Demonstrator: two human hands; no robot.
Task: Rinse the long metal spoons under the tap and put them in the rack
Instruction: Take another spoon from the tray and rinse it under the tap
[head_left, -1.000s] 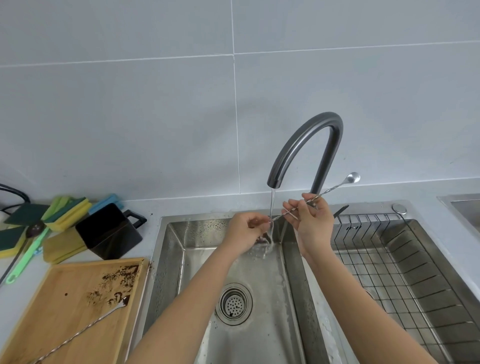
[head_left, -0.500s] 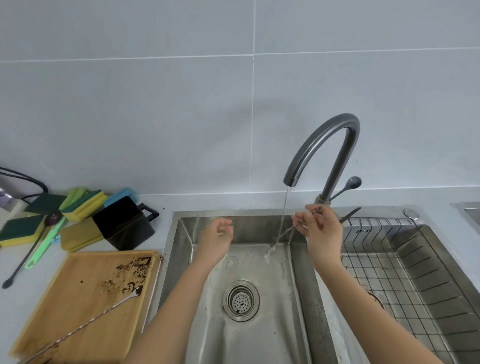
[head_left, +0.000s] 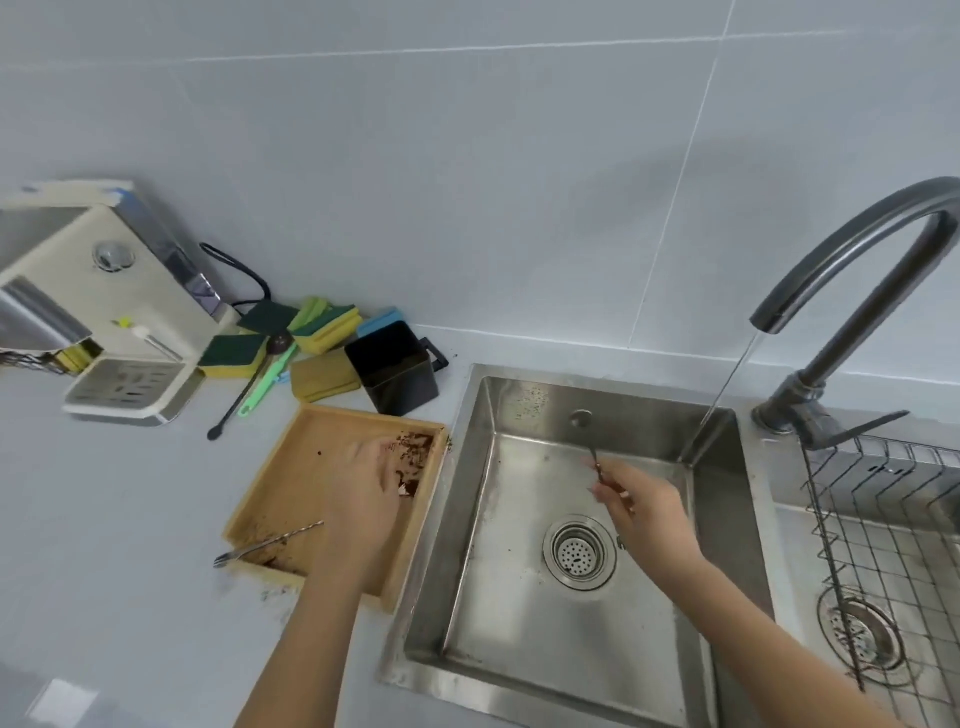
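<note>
My right hand hangs over the left sink basin and pinches a long metal spoon; only a short piece of its thin stem shows above the fingers. It is left of the water stream running from the grey tap. My left hand reaches over the wooden tray, fingers spread, above a second long twisted spoon lying in brown grounds. That spoon's forked end sticks out over the tray's near-left edge. The wire rack sits in the right basin.
A black container, several sponges, a green brush and a dark long-handled spoon lie behind the tray. A white appliance stands at the far left. The drain strainer is in the left basin.
The view swung left. My left hand left the sink and moved over the tray. My right hand dropped lower and left with its spoon, out of the water stream.
</note>
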